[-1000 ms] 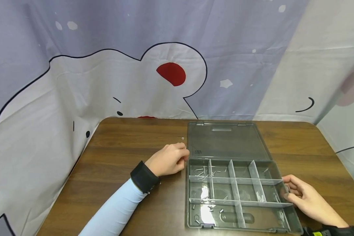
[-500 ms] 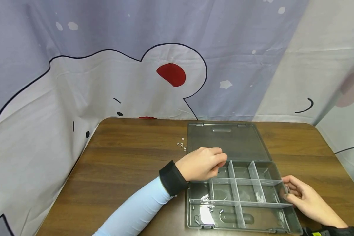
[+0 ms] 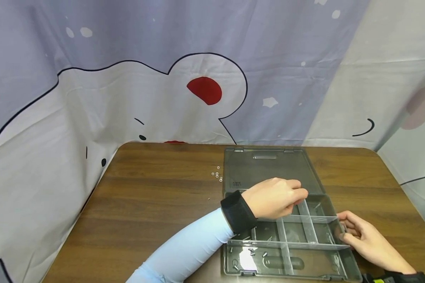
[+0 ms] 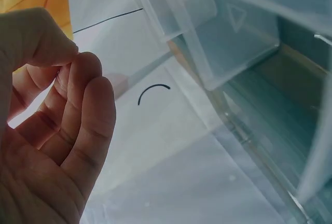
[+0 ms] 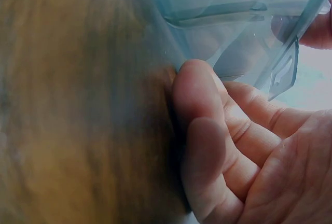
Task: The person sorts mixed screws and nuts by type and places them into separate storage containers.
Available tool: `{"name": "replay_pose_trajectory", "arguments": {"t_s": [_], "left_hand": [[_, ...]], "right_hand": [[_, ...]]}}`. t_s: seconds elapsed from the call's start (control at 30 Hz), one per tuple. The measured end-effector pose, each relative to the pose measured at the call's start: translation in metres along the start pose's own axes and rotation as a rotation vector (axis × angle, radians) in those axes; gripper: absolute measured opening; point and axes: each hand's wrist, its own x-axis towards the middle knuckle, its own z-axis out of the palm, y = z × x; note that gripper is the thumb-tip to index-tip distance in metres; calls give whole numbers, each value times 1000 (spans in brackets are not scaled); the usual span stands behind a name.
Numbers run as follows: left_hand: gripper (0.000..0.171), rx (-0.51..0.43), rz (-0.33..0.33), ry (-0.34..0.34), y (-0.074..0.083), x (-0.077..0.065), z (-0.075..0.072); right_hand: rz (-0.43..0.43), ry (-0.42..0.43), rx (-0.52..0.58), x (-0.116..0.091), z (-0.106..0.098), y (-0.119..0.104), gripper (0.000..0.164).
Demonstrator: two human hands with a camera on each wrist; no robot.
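A grey see-through compartment box [image 3: 315,257] lies on the brown wooden table, its lid [image 3: 269,167] laid back flat behind it. Over its rear middle compartments hangs my left hand [image 3: 274,198]. In the left wrist view, the thumb and fingertips of my left hand [image 4: 57,110] meet; anything pinched between them is hidden. My right hand [image 3: 363,236] grips the box's right wall, with the thumb at the rim; the right wrist view shows curled fingers [image 5: 199,92] along the wall. Several small pale rings [image 3: 217,173] lie left of the lid.
Small metal pins and screws [image 3: 251,251] lie in the left compartments. Thin dividers [image 3: 313,245] stand up inside the box. A tiny speck [image 3: 209,198] is on the table [image 3: 156,188] left of the box. A patterned curtain [image 3: 148,102] hangs behind the table.
My left hand has moved right, from beside the pale rings at the lid's left edge to above the box's rear compartments. My right hand has stayed on the box wall.
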Motion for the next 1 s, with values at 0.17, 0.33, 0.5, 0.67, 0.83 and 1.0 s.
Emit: {"name": "replay_pose_trajectory", "arguments": {"t_s": [0.17,0.33,0.5,0.67,0.83,1.0], "left_hand": [[13,14,-3,-17,3,6,0],[88,31,-124,-176,8,0,1],[120,48,-206,-266,10,-13,-1],[118,56,-214,-243,4,-29,-7],[115,43,-247,-223,-12,-55,-14],[113,36,-296,-184,-30,-90,-18]], "right_hand": [[9,-4,-10,0,0,-3,37],[41,-17,-33,0,0,-6,37],[45,-10,-46,0,1,-6,37],[4,30,-49,0,1,-4,37],[-18,47,-45,0,1,-2,37],[-9,33,-33,0,1,-1,36]]}}
